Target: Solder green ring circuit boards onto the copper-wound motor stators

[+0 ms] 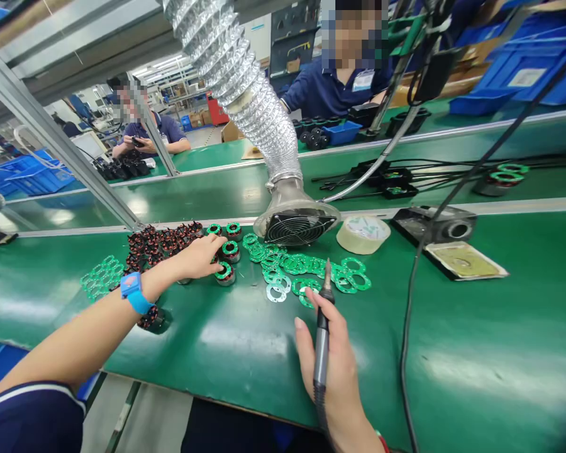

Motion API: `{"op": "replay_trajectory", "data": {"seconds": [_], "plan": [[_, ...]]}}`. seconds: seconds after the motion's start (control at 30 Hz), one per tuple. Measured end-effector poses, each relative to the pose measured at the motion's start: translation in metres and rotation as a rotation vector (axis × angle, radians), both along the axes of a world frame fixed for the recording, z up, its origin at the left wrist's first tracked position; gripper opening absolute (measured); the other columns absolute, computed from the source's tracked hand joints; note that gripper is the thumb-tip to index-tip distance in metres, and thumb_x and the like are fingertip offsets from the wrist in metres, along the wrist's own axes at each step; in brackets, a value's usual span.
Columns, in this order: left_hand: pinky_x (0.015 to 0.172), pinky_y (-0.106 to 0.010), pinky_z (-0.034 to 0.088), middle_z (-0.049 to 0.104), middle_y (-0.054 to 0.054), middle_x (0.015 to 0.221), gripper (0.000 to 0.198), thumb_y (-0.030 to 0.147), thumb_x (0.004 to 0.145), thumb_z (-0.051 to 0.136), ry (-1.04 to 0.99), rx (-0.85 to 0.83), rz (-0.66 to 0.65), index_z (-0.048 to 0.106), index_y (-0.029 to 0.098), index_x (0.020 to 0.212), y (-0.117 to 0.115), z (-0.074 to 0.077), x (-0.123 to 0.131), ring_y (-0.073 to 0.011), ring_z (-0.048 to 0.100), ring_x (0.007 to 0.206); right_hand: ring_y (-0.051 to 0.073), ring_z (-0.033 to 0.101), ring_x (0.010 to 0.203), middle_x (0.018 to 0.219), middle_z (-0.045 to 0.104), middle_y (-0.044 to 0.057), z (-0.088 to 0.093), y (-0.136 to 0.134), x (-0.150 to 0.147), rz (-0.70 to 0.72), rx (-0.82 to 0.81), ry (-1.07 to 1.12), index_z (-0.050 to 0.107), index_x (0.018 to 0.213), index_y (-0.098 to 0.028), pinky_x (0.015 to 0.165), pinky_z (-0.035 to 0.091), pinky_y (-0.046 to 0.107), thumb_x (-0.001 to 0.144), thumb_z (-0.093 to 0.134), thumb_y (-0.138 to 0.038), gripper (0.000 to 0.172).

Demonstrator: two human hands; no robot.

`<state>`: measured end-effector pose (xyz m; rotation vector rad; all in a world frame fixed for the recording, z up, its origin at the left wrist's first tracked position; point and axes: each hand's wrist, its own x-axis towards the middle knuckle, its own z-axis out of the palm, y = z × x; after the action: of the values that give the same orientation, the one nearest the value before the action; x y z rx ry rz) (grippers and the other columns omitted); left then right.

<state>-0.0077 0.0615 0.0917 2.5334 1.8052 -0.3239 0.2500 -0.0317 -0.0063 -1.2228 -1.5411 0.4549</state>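
Fingers of my left hand [199, 257] half hide a green-topped stator [225, 274], so I cannot tell their grip; my right hand [336, 371] clasps a soldering iron [321, 327].

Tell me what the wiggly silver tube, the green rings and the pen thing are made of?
The silver tube looks like thin aluminium foil: shiny, crinkled, ribbed. The green rings seem flat circuit-board material, glossy green with pale marks. The pen tool in the right hand seems grey plastic or rubber, matte, with a dark metal tip.
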Motion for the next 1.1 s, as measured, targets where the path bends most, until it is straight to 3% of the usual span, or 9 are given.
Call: {"op": "replay_trajectory", "data": {"seconds": [0.33,0.47,0.63,0.83,0.97,1.1], "plan": [[0.087,-0.043,0.048,0.050,-0.019,0.117,0.038,0.012,0.080,0.049,0.165,0.035,0.232,0.044,0.010,0.118,-0.010,0.002,0.040,-0.0316,0.059,0.104,0.025,0.055,0.114,0.124,0.057,0.012,-0.001,0.000,0.001,-0.001,-0.035,-0.004,0.045,0.128,-0.020,0.090,0.049,0.042,0.090,0.047,-0.033,0.041],[0.074,-0.039,0.053,0.051,-0.016,0.118,0.046,0.018,0.081,0.051,0.171,-0.048,0.309,0.039,0.015,0.125,-0.009,0.003,0.044,-0.0282,0.067,0.088,0.025,0.055,0.114,0.124,0.057,0.012,-0.001,0.000,0.001,0.012,-0.040,0.013,0.045,0.128,-0.019,0.092,0.048,0.042,0.090,0.047,-0.033,0.040],[0.074,-0.038,0.054,0.037,-0.019,0.134,0.055,0.012,0.079,0.048,0.170,-0.081,0.363,0.036,0.020,0.132,0.000,0.001,0.042,-0.0282,0.068,0.090,0.025,0.057,0.112,0.122,0.058,0.012,-0.005,0.003,0.002,0.006,-0.026,-0.011,0.046,0.126,-0.019,0.089,0.050,0.040,0.090,0.046,-0.033,0.038],[0.077,-0.039,0.054,0.060,-0.016,0.110,0.043,0.009,0.072,0.052,0.165,-0.161,0.309,0.060,0.019,0.113,0.015,0.004,0.042,-0.0325,0.067,0.095,0.022,0.060,0.108,0.120,0.060,0.010,-0.019,0.007,0.002,-0.044,0.051,-0.114,0.046,0.128,-0.021,0.086,0.053,0.032,0.089,0.047,-0.024,0.039],[0.088,-0.035,0.050,0.064,-0.012,0.114,0.046,0.006,0.072,0.047,0.131,-0.113,0.226,0.063,0.021,0.112,0.022,0.004,0.034,-0.0267,0.064,0.105,0.023,0.059,0.110,0.121,0.059,0.008,-0.023,0.011,-0.004,-0.168,0.054,-0.095,0.047,0.128,-0.023,0.087,0.053,0.032,0.087,0.045,-0.018,0.041],[0.096,-0.025,0.045,0.065,0.000,0.119,0.052,0.008,0.067,0.047,-0.044,-0.162,0.170,0.064,0.025,0.113,0.030,0.028,0.011,-0.0192,0.059,0.114,0.022,0.061,0.108,0.119,0.063,0.006,-0.020,0.012,-0.001,-0.161,0.120,-0.131,0.048,0.129,-0.024,0.085,0.055,0.029,0.084,0.047,-0.014,0.047]]}}
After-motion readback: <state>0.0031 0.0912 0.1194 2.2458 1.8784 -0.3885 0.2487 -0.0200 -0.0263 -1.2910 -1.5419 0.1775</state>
